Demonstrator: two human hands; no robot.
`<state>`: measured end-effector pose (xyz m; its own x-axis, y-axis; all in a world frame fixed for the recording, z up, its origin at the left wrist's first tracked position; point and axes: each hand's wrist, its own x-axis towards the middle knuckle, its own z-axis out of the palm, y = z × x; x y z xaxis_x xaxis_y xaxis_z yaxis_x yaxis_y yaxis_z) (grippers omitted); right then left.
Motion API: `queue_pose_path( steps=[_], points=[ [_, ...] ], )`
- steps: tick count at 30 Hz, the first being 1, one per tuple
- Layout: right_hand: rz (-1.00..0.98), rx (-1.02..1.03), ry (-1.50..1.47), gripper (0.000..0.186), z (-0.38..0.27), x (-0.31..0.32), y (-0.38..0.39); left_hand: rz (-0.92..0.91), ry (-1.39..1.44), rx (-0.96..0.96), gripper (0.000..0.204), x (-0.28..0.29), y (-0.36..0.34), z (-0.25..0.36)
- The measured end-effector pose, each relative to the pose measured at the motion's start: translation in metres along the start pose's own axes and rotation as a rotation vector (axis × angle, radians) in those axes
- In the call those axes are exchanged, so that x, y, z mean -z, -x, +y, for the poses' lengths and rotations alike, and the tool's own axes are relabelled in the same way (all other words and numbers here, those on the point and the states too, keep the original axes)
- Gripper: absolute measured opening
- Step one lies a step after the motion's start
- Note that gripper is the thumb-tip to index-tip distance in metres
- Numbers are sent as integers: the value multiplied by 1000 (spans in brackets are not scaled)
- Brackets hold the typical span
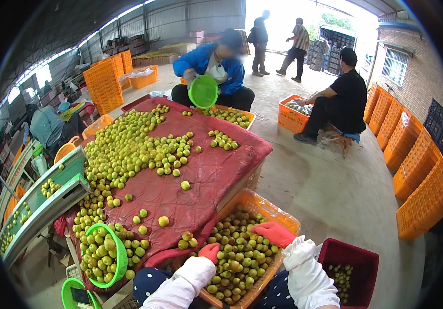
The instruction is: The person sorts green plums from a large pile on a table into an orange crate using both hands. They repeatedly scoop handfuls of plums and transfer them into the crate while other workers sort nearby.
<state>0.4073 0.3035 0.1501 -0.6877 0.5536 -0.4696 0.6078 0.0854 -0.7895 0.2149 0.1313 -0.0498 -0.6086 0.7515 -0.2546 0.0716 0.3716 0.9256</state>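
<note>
My left hand (209, 253), in a red glove and white sleeve, is at the near left side of an orange crate (287, 220) of yellow-green fruit (234, 265); its fingertips are hard to make out. My right hand (273, 233), gloved alike, reaches over the fruit at the crate's right, fingers loosely extended. Beyond lies a red quilted cloth (206, 180) with a spread of loose fruit. A green basket (119, 263) of fruit rests at its near left corner. A maroon bin (361, 265) holding some fruit stands right of the crate.
A co-worker in blue (196, 64) tilts a green basin (203, 91) across the cloth. A seated person (347, 95) is beside an orange crate (291, 116); two people (298, 41) are in the doorway. A conveyor (46, 211) is at left, stacked crates (422, 201) line the right.
</note>
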Motion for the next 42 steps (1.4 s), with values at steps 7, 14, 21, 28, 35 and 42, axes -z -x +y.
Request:
queue_pose_path(
  steps=[7,14,21,28,35,42],
  points=[
    [190,202,-94,41,56,14,-22,168,-569,-471,49,-15,4,-38],
    [226,189,-102,38,58,27,-20,-169,-1078,-234,85,-43,55,-45],
    [288,251,17,34,62,35,-16,-217,-891,-580,76,-83,57,-38],
    [278,247,58,29,53,37,-11,-467,-925,-968,59,-104,-15,-34],
    [290,237,56,21,48,44,5,-287,-940,-1057,61,-124,-100,-31],
    [301,236,30,21,61,51,6,-360,-981,-765,70,-181,-199,-2]
  ],
)
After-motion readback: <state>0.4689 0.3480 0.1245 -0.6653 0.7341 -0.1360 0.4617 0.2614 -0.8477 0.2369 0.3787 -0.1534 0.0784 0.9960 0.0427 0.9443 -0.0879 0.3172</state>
